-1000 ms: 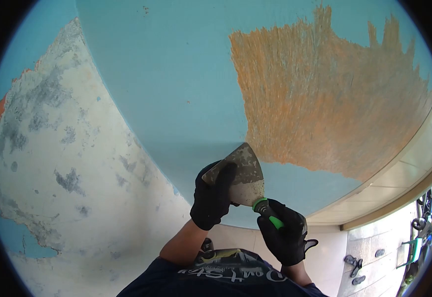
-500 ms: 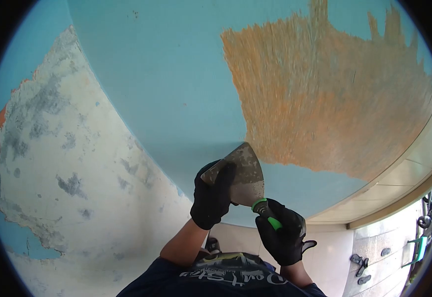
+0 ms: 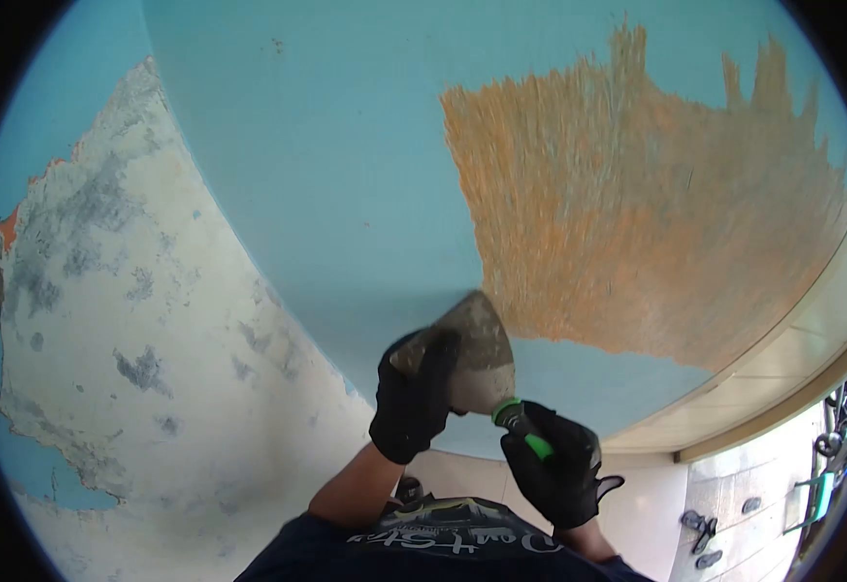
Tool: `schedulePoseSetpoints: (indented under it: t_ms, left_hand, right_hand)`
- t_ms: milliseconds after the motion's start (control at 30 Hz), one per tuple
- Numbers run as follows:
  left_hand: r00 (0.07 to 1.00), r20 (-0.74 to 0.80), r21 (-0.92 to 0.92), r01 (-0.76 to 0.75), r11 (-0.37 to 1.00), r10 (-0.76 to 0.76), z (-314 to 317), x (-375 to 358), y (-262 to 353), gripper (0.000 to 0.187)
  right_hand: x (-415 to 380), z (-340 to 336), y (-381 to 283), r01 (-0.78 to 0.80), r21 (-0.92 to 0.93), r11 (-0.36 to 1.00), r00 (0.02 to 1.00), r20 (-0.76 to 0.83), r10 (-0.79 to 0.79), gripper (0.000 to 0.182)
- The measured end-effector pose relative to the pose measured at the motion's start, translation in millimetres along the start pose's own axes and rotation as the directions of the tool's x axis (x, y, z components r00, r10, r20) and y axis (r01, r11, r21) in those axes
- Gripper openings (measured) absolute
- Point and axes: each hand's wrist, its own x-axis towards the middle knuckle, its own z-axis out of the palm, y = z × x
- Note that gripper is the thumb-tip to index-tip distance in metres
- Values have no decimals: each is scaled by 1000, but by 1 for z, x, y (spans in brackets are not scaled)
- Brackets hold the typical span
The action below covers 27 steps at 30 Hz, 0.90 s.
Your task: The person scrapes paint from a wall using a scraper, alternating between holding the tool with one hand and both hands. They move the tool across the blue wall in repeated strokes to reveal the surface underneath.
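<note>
A wide scraper (image 3: 487, 373) with a stained metal blade and a green-and-black handle lies across the middle of the view. Its handle sits in my right hand (image 3: 557, 466), black-gloved, with the fingers wrapped round it. My left hand (image 3: 412, 400), in a black glove too, grips the left side of the blade, thumb over its face. The blade's top corner meets the lower left border of a rough orange-brown patch (image 3: 588, 213) on the blue wall (image 3: 336, 184). Whether the edge presses on the wall cannot be made out.
Left of a corner line, another wall face carries a large whitish patch (image 3: 142, 388) with grey stains and a ragged rim. A beige ledge (image 3: 744, 373) curves along the right. Beyond are sandals (image 3: 701, 532) on paving and a green stool-like object (image 3: 816, 500).
The wall and its patches sit slightly lower in view. The scraper's tip has dropped a little too, staying by the patch's lower left border. Both hands keep their hold.
</note>
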Motion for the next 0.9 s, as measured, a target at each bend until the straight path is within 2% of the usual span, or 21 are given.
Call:
schedulePoseSetpoints:
  t_ms: [33,67,100,133,167,233,367,400,433,500,533,567,600,633,700,767,800,867,900]
  left_hand:
    - [997,61,-48,-43,998,46,-3,4,-7,35]
    - [993,31,-20,-112,994,112,-2,7,-5,35]
    - [987,0,14,-159,987,159,-1,7,-2,35]
    - [986,20,188,-164,968,163,-6,8,7,37]
    - [990,12,189,-143,972,143,-4,-1,1,37]
    - [996,-40,48,-81,996,83,5,-3,-1,37]
    - [969,-51,74,-236,969,240,4,5,3,36]
    - [972,80,102,-227,968,220,3,3,20,36]
    - [972,75,103,-228,968,221,4,-1,15,36]
    - [992,-38,120,-115,986,120,9,-6,4,34]
    - [996,52,22,-76,997,75,6,-5,7,35]
    - [995,49,19,-82,996,81,5,-1,12,35]
    - [991,68,10,-119,993,118,4,2,18,35]
    - [986,83,-1,-146,989,145,3,0,18,35]
    - [968,85,75,-243,967,236,5,-5,14,35]
    - [999,49,53,4,999,-6,7,-10,4,34]
    - [995,60,115,-92,989,85,2,-7,2,36]
    - [996,84,82,-49,995,42,0,-7,6,36]
    - [994,111,44,-7,999,2,1,-7,8,36]
  right_hand:
    - [-1,2,7,10,11,1000,1000,8,-10,34]
    - [0,6,12,69,6,998,997,-44,-69,34]
    - [4,4,5,56,4,998,998,-34,-56,34]
    - [12,-3,-6,-1,-6,1000,1000,11,1,34]
    - [16,-7,-13,-54,-14,998,997,53,54,34]
    - [7,-7,-3,3,-13,1000,999,49,-3,33]
    - [7,-7,2,5,49,999,1000,22,-6,33]
    - [2,-11,1,-21,48,999,998,56,18,33]
    - [3,-13,0,-29,50,998,996,83,24,34]
    - [11,-11,1,-4,61,998,995,99,-2,34]
    - [12,-11,3,-21,56,998,995,103,15,34]
    - [11,-10,4,-51,52,997,993,108,46,35]
    - [13,-8,3,1,64,998,998,58,-5,34]
    - [6,-10,3,-15,63,998,998,69,10,34]
    - [6,-14,5,9,37,999,995,96,-12,32]
    - [8,-21,-1,-14,18,1000,988,156,11,32]
    - [8,-20,-4,-52,39,998,987,154,45,31]
    - [4,-16,-4,-106,58,993,982,163,96,31]
    - [2,-15,0,-59,47,997,991,123,53,31]
